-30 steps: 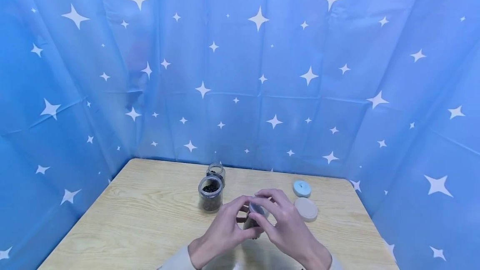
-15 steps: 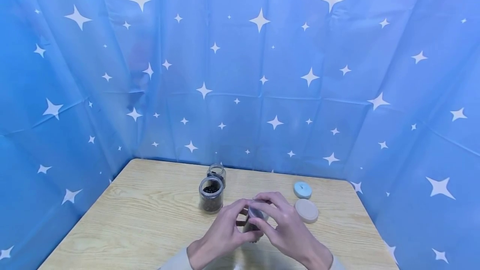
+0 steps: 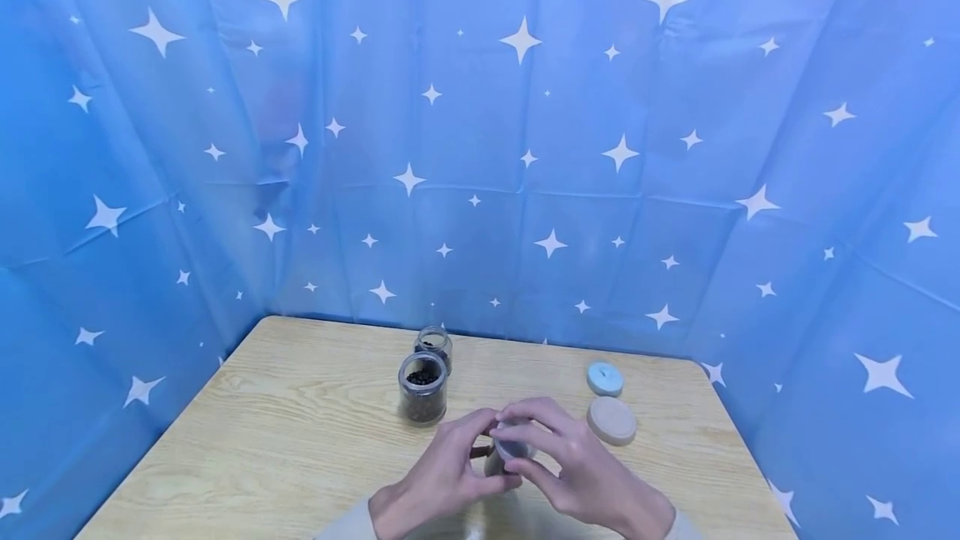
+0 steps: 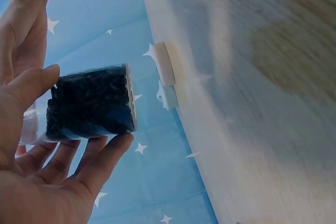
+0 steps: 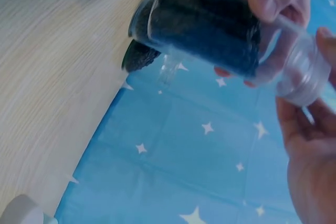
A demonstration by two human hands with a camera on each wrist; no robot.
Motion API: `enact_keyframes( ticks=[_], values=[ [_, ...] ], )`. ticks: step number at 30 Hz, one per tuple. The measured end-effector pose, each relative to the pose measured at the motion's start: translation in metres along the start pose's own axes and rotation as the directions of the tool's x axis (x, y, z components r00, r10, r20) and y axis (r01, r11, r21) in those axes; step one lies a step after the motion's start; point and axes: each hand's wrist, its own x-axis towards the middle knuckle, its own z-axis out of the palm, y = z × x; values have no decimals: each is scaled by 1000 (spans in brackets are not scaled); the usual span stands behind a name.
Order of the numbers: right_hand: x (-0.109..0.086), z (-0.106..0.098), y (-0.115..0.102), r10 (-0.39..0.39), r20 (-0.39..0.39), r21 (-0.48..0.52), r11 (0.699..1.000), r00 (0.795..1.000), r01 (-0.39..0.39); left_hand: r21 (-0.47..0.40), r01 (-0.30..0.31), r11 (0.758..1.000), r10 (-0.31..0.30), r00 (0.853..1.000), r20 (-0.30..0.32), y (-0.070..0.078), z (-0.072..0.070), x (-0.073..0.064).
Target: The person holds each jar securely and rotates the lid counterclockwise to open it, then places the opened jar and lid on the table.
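Between my two hands is a clear jar (image 4: 92, 103), most of its length packed with dark, bean-like pieces. My left hand (image 3: 442, 472) holds it by the body, thumb on one side and fingers on the other. At its mouth, the fingers and thumb of my right hand (image 3: 577, 463) grip a clear round lid (image 5: 304, 72). In the left wrist view the jar's base hangs a little above the table. A larger open jar (image 3: 422, 400) with dark contents stands beyond my left hand, and a smaller open jar (image 3: 435, 346) is just behind it.
Past my right hand, a beige round lid (image 3: 612, 421) and a light blue lid (image 3: 604, 379) lie on the wooden table (image 3: 300, 407). A blue curtain (image 3: 480, 148) with white stars surrounds the table's back and sides.
Both hands have come slightly nearer to me with the jar, and my right fingers have shifted around the lid. The open jars and the loose lids stay where they were.
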Motion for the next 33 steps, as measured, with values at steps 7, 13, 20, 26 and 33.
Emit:
enact_keyframes(
  ticks=[7, 13, 20, 26, 33],
  values=[
    [-4, -3, 1, -60, 69, 42, 998, 996, 57, -17, -3, 1000, 3, 1000, 17, 0, 1, -5],
    [-6, -2, -2, -34, 94, 38, 999, 995, 30, 0, -3, 1000, 3, 1000, 16, -2, 3, -7],
    [-6, -1, -3, 8, 93, 26, 1000, 996, -10, 53, 9, 999, -9, 1000, 1, -3, 4, -9],
    [-4, 1, -6, 52, 80, -41, 998, 995, -49, 59, 35, 998, -34, 999, -21, -2, 6, -9],
    [-2, 4, -13, 229, 28, -158, 962, 973, -222, 77, 119, 990, -115, 992, -59, 0, 6, -8]
  ],
)
